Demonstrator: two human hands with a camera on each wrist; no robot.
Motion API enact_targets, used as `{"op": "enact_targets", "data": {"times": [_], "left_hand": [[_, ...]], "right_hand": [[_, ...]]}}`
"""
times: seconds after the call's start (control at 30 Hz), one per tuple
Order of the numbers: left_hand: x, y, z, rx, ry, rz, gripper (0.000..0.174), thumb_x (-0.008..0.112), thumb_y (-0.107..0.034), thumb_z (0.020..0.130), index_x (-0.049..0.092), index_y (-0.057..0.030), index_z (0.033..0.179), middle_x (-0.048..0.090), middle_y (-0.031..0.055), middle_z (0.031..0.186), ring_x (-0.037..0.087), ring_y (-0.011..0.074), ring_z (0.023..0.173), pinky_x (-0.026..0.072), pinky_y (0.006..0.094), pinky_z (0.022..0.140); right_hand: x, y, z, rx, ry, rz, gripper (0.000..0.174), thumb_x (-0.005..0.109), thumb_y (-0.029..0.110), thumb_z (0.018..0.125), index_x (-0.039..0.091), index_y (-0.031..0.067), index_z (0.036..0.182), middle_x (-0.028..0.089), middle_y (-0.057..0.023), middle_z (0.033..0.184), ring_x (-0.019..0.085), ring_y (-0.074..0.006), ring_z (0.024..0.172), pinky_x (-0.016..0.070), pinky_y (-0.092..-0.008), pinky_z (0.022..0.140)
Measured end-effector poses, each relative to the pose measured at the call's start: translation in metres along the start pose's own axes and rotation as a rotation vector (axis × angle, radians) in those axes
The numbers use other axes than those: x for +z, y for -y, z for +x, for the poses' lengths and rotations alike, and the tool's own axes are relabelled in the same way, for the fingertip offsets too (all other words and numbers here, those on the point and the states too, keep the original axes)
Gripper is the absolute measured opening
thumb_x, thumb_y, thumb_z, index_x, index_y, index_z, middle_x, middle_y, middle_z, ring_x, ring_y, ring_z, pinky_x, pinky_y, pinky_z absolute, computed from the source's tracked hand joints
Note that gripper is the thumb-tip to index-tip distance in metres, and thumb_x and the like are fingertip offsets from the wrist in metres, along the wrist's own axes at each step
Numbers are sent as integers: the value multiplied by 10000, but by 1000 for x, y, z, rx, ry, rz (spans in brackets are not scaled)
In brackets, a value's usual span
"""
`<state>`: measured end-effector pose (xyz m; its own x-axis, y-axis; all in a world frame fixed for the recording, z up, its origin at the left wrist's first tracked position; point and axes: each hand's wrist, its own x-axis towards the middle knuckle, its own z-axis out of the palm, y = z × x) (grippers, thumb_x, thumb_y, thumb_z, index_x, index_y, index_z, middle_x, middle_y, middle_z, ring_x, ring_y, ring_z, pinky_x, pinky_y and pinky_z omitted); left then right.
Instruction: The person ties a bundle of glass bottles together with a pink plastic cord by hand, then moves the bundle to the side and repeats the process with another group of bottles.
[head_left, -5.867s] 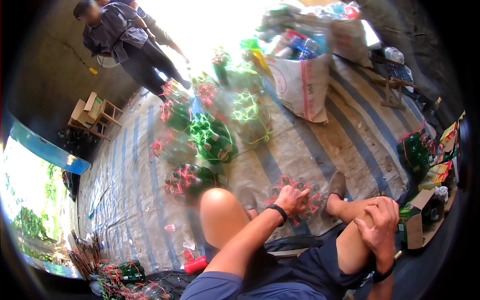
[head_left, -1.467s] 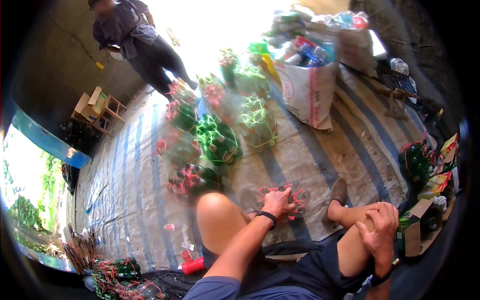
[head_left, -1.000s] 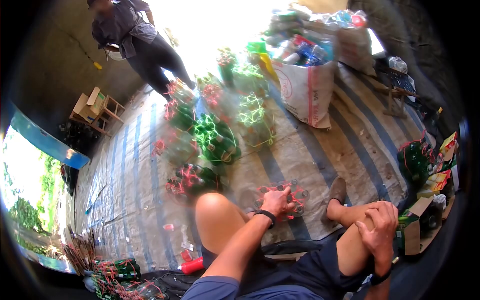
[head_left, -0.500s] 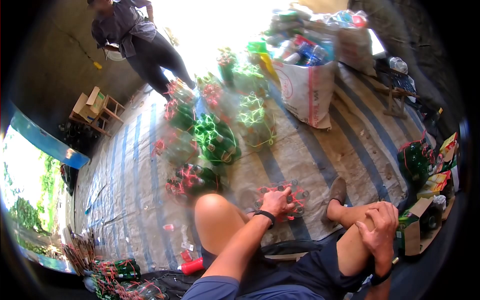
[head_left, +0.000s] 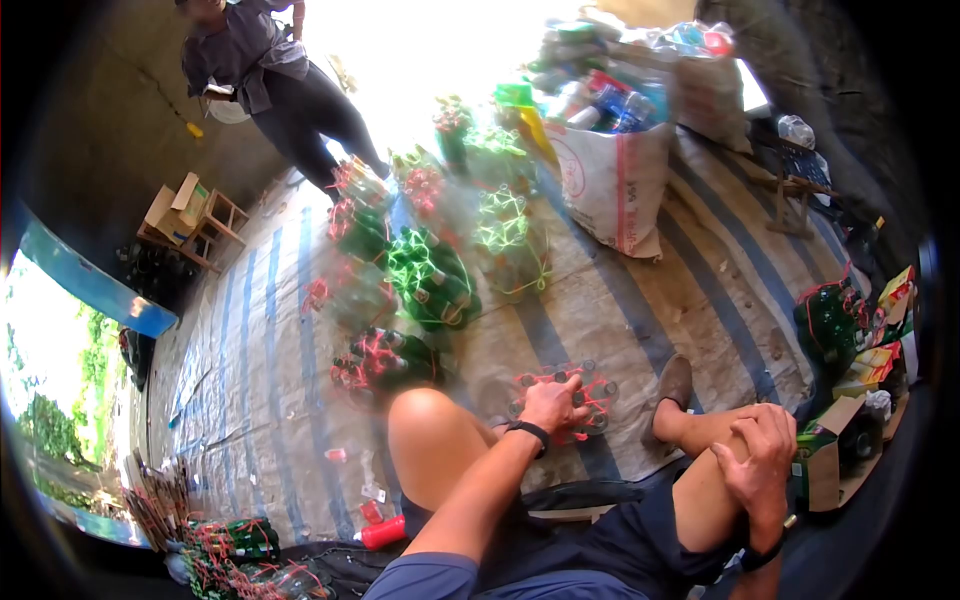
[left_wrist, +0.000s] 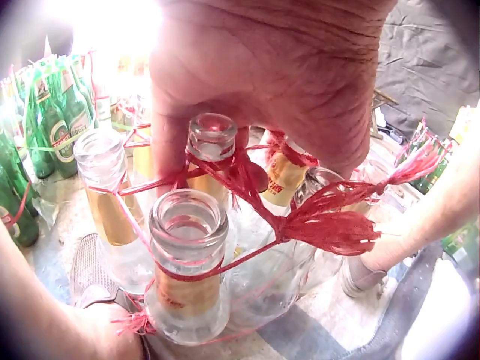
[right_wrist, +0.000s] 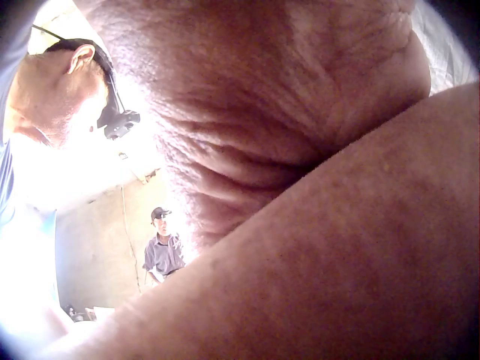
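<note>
Between the feet, my left hand (head_left: pixel 555 403) grips the top of a bundle of clear glass bottles (head_left: pixel 597 400) tied with red string. In the left wrist view, the fingers of that hand (left_wrist: pixel 266 75) curl down among the necks, beside a clear bottle (left_wrist: pixel 187 289); some fingertips are hidden. A frayed knot of red string (left_wrist: pixel 334 229) sticks out to the right. My right hand (head_left: pixel 762 450) rests on the knee with its fingers loosely bent, holding nothing. The right wrist view shows its palm side (right_wrist: pixel 255 105) against the leg.
Tied bundles of green bottles (head_left: pixel 430 280) and clear ones stand ahead on the striped sheet (head_left: pixel 270 370). A full white sack (head_left: pixel 610 190) is beyond. Cardboard boxes (head_left: pixel 825 470) lie at the right, a red bottle (head_left: pixel 382 533) at the lower left. A person (head_left: pixel 250 60) stands at the back.
Since the oldest frame, my left hand and the bundle appear slightly further left. A second person behind the standing one is out of sight. My right hand has stayed on the knee.
</note>
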<state>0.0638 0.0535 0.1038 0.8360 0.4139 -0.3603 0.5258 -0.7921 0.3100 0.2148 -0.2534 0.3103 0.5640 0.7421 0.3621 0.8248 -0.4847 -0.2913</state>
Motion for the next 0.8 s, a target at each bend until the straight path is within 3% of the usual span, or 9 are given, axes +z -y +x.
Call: {"op": "enact_targets", "data": {"times": [0.07, 0.33, 0.47, 0.57, 0.77, 0.8], "left_hand": [[4, 4, 3, 5, 39, -13, 654, 632, -638, 873, 545, -201, 1352, 765, 181, 1024, 735, 401, 981, 561, 539, 807], [-6, -3, 1, -18, 107, 13, 671, 616, -646, 884, 538, -199, 1378, 761, 180, 1046, 731, 381, 1012, 555, 522, 833], [-7, -3, 1, -12, 105, 11, 667, 616, -644, 882, 544, -199, 1373, 761, 182, 1043, 730, 384, 1010, 554, 526, 833], [-5, -5, -1, -4, 20, 20, 613, 658, -581, 864, 591, -180, 1323, 773, 167, 975, 751, 343, 947, 569, 482, 798], [-2, -3, -1, -15, 9, 18, 569, 658, -550, 858, 594, -174, 1280, 773, 165, 958, 749, 352, 928, 563, 481, 802], [-1, -2, -1, -9, 13, -1, 550, 632, -536, 862, 573, -172, 1269, 766, 181, 959, 739, 387, 930, 553, 519, 796]], "right_hand": [[-1, 1, 0, 12, -6, -13, 342, 855, 181, 595, 670, 44, 848, 651, -106, 993, 608, -354, 1019, 447, -495, 987], [-1, -3, -1, 12, -18, 9, 339, 864, 188, 573, 687, 61, 832, 663, -100, 982, 618, -344, 1020, 451, -486, 980], [-2, -3, -1, -2, -26, 8, 346, 872, 177, 563, 688, 64, 833, 662, -99, 978, 619, -344, 1021, 453, -484, 972], [-1, -4, -2, -4, -30, 6, 349, 875, 171, 560, 689, 63, 835, 662, -99, 979, 619, -343, 1021, 453, -485, 972], [-2, -3, -1, 5, -23, 1, 339, 868, 172, 575, 692, 60, 843, 664, -99, 983, 619, -343, 1023, 452, -483, 976], [-2, -2, -1, 5, -23, 1, 339, 868, 172, 575, 692, 60, 843, 664, -99, 983, 619, -343, 1023, 452, -483, 976]]}}
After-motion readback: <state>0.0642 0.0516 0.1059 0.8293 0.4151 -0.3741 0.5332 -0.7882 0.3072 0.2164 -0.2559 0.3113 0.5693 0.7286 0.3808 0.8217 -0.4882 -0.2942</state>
